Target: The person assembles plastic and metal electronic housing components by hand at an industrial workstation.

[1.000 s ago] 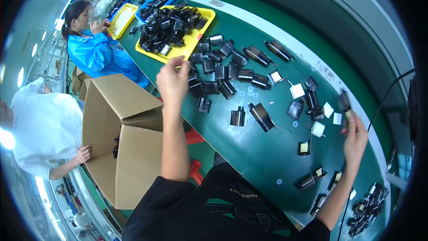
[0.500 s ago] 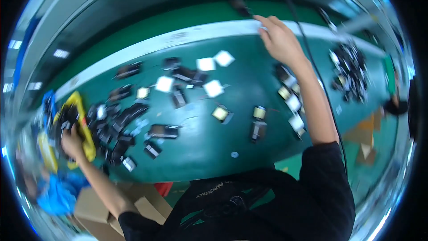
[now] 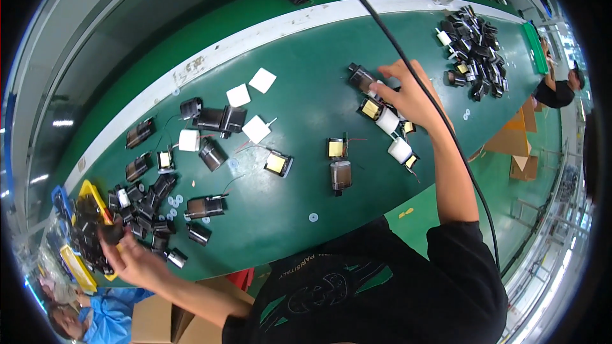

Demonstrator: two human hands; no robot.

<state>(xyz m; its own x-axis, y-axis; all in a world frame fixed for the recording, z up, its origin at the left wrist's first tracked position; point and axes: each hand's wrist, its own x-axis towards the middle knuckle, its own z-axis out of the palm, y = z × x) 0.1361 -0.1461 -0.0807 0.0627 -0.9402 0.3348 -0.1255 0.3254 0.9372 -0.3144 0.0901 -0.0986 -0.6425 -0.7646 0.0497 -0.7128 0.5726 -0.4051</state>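
Two bare hands spread wide apart over a green worktable (image 3: 306,70) strewn with small black parts.

Left hand (image 3: 131,258), fingers loosely open, resting at a heap of black parts (image 3: 150,207) beside a yellow tray (image 3: 95,194). Right hand (image 3: 414,95) reaching far right, fingertips touching a black part (image 3: 361,77); grip impossible to tell. White squares (image 3: 250,89) near the far edge.
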